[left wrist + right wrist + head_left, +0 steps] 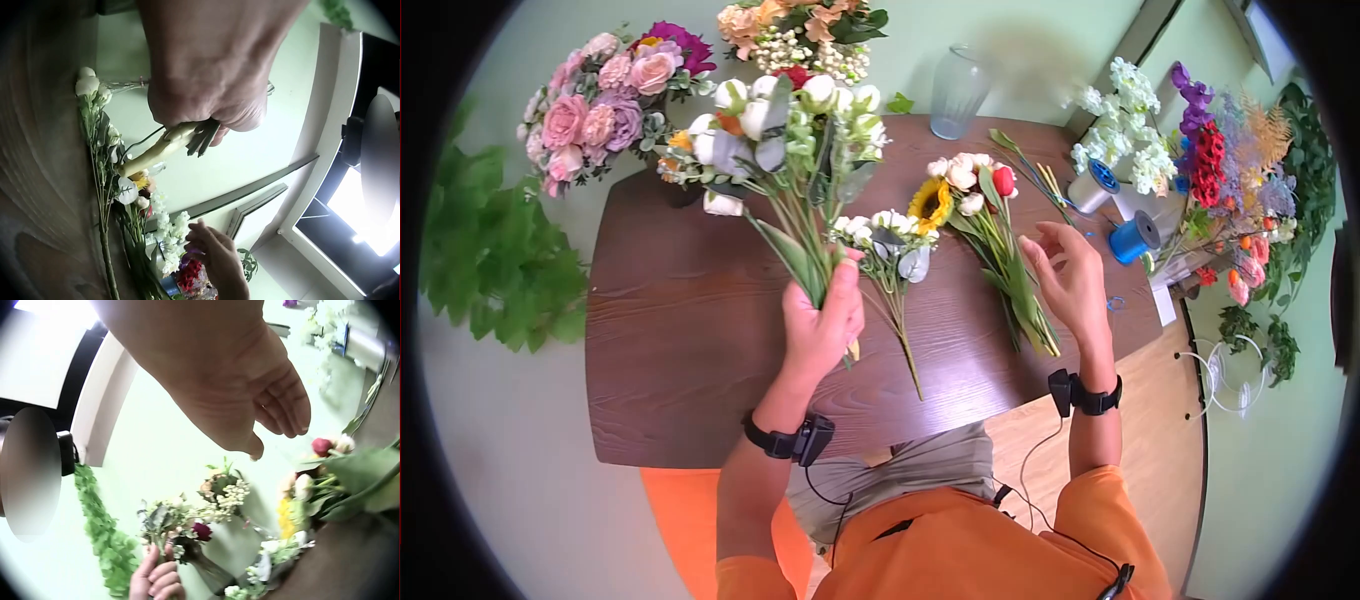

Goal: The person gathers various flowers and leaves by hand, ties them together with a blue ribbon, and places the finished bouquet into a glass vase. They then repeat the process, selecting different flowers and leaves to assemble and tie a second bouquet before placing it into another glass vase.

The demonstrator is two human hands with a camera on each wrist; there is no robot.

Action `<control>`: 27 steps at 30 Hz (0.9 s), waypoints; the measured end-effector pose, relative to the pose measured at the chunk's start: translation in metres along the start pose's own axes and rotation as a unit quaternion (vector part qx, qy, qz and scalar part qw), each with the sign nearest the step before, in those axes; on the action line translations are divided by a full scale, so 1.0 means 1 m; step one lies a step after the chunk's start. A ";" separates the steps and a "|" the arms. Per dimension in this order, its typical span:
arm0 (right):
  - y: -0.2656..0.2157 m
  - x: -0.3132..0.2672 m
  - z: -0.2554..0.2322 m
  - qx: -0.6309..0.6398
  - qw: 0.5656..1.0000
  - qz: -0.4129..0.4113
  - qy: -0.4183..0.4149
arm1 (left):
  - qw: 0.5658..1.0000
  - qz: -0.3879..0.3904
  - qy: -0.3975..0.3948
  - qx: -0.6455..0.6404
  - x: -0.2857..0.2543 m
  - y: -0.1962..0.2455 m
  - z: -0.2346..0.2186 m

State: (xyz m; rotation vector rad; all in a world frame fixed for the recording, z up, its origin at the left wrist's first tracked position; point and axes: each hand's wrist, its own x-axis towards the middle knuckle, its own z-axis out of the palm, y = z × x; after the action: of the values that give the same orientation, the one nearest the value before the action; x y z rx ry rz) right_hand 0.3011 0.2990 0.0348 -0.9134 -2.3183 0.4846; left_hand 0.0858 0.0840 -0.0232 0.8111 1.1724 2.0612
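Note:
My left hand (828,322) grips the green stems of a bouquet (755,118) of white blooms and grey-green leaves, held up over the table's left half. In the left wrist view, the cut stem ends (153,152) stick out below that fist. My right hand (1068,278) hovers with loosely bent fingers and nothing in them, thumb apart from the fingertips in the right wrist view. Just left of it lies a bunch of tulips (1003,181) with a sunflower (931,205). Between the hands, a small white-flowered sprig (914,264) lies on the brown table (700,330).
Two ribbon spools, one white (1090,188) and one blue (1135,237), stand at the table's right edge beside loose stems (1040,180). A clear glass vase (960,95) stands at the back. Pink roses (570,122) fill the back left; colourful flowers (1208,165) crowd the right.

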 end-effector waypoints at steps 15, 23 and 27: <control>0.044 0.028 0.058 -0.205 0.951 0.080 -0.218 | 1.000 0.010 0.011 0.002 0.002 -0.006 0.001; 0.043 0.032 0.071 -0.174 0.951 0.120 -0.226 | 1.000 0.012 0.019 0.003 0.003 -0.007 0.000; 0.037 0.034 0.068 -0.176 0.949 0.122 -0.231 | 0.999 0.025 0.044 -0.015 0.006 -0.002 -0.003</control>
State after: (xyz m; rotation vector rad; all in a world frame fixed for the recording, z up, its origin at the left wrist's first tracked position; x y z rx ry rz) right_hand 0.2559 0.3413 -0.0224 -1.3918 -2.7896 0.4251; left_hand 0.0807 0.0878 -0.0250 0.7499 1.1773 2.1698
